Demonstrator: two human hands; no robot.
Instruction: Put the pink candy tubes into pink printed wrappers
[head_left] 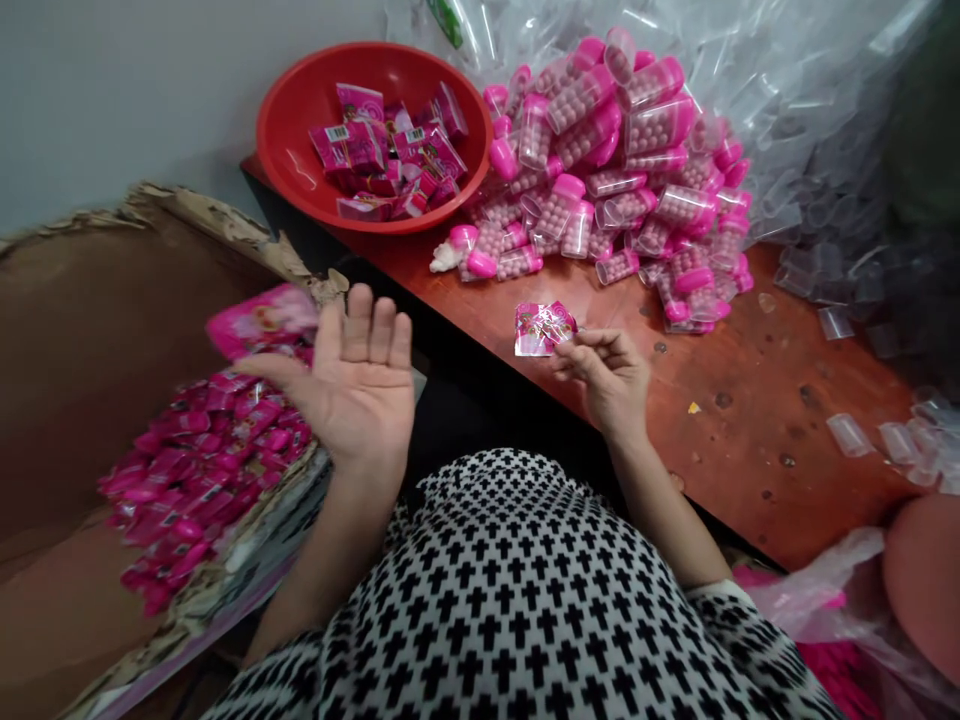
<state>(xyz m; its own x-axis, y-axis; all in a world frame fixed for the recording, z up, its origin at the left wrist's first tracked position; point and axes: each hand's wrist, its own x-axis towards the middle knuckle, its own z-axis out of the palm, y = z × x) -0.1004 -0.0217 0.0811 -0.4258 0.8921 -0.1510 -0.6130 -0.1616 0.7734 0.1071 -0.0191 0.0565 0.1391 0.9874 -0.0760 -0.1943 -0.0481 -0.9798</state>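
The right hand [604, 375] has its fingertips pinched together on the lower right corner of a small pink packet [541, 328], which sticks out from the hand toward 10 o'clock, above the near edge of the red-brown table [750, 400]

The left hand [360, 385] is spread flat, palm up, fingers apart and holding nothing. At its 10 o'clock a second pink sachet [262, 318] shows blurred; whether it touches the thumb cannot be told. Below that, at the hand's 8 o'clock, a heap of pink sachets [202, 470] lies in a torn cardboard box [90, 300]

From the pinched packet, at 1 o'clock and well apart, a pile of clear bottles [615, 170] with pink caps, filled with pale pink beads, lies on the table. At 11 o'clock a red bowl [300, 110] sits at the table's far corner, just beside the pile, holding flat pink printed packs [390, 150]. At 3 o'clock a few loose clear cups [847, 435] lie scattered near the table's right edge, and many more fill a clear plastic bag [810, 90] behind the bottles at 2 o'clock. At 6 o'clock, a black-and-white cross-patterned garment [510, 600] fills the bottom of the view
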